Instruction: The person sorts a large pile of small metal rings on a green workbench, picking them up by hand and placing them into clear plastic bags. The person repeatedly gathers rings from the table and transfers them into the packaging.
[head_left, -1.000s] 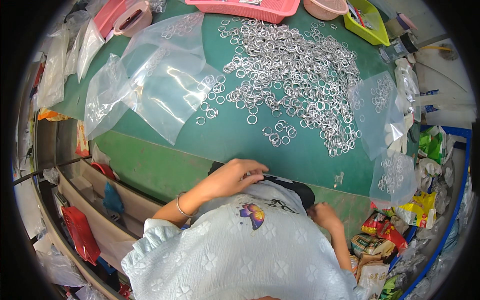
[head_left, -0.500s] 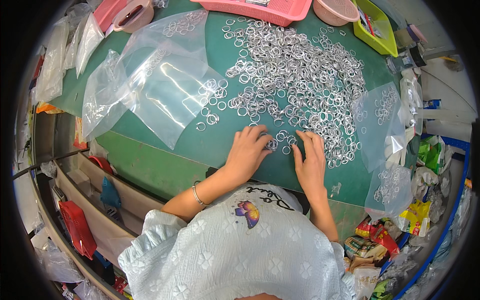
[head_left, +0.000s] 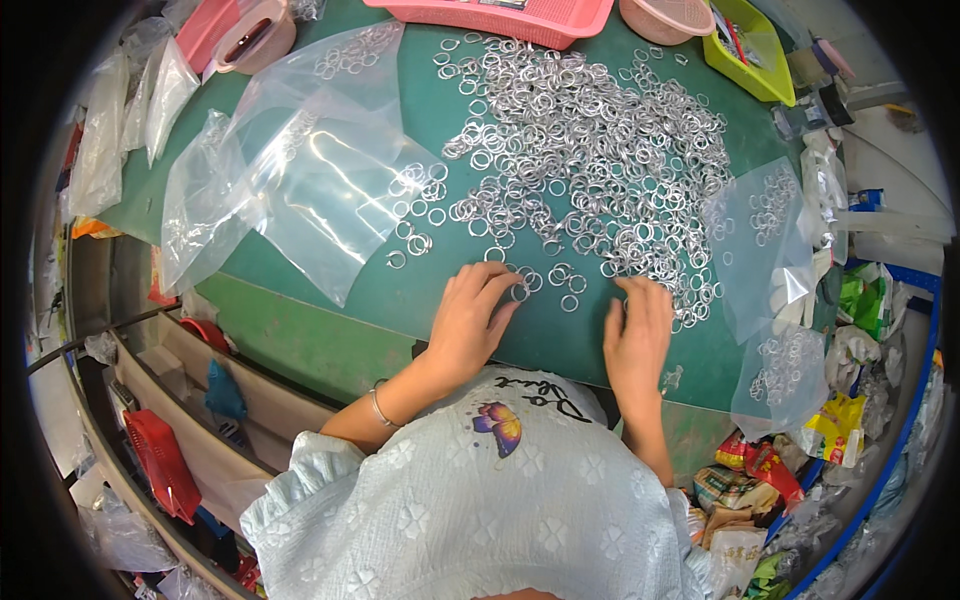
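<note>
A broad heap of silver metal rings [head_left: 600, 130] covers the middle and right of the green table. Near the front edge, my left hand [head_left: 468, 316] rests with thumb and forefinger apart, its fingertips touching a small cluster of rings [head_left: 527, 281]. My right hand [head_left: 640, 325] is at the heap's near edge, thumb spread from the bent fingers, fingertips beside loose rings. Between the hands lies another little group of rings [head_left: 568, 284]. Nothing shows held in either hand, though the left fingertips partly cover the rings there.
Clear plastic bags [head_left: 335, 190], some with rings, lie on the left. More bags of rings [head_left: 785, 365] sit at the right edge. Pink basket [head_left: 500, 22], pink bowl [head_left: 668, 18] and lime-green basket [head_left: 752, 60] stand along the back. A drawer [head_left: 200, 400] is at lower left.
My hands have moved apart: the left slightly left, the right rightward to the heap's edge. The cluster by my left fingers has shifted left and is more exposed.
</note>
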